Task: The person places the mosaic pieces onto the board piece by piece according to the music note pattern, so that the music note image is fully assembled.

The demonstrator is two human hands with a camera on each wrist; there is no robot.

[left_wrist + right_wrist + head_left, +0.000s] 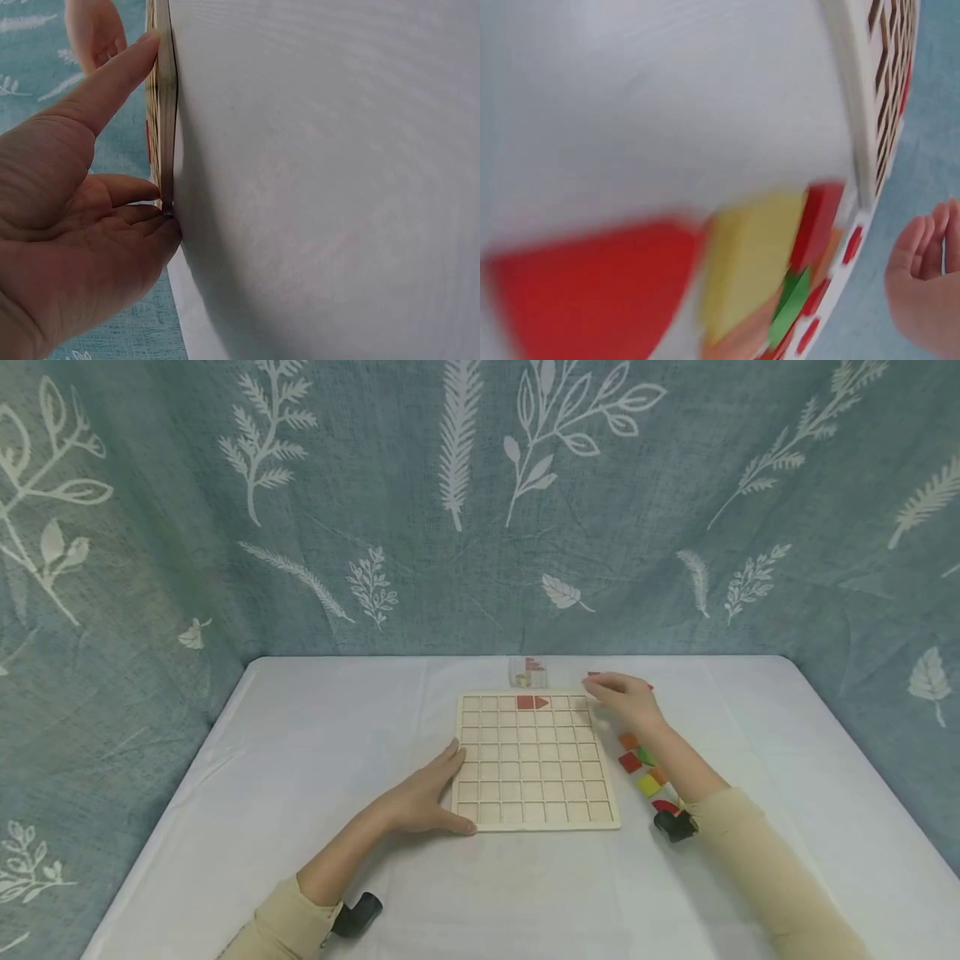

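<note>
A pale wooden grid board lies on the white-covered table. My left hand is spread along its left side, thumb at the near corner and fingertips against the edge. In the left wrist view, the thumb and fingers of my left hand touch the board's rim. Two red pieces, a square and a triangle, sit in the board's far row. Over the far right corner, my right hand has its fingers bent and tips close together; I cannot tell whether anything is between them.
Right of the board lie loose coloured pieces, among them a yellow one and a red one. More red pieces lie farther back. A small clear box stands behind the board. A patterned blue-green curtain hangs behind the table.
</note>
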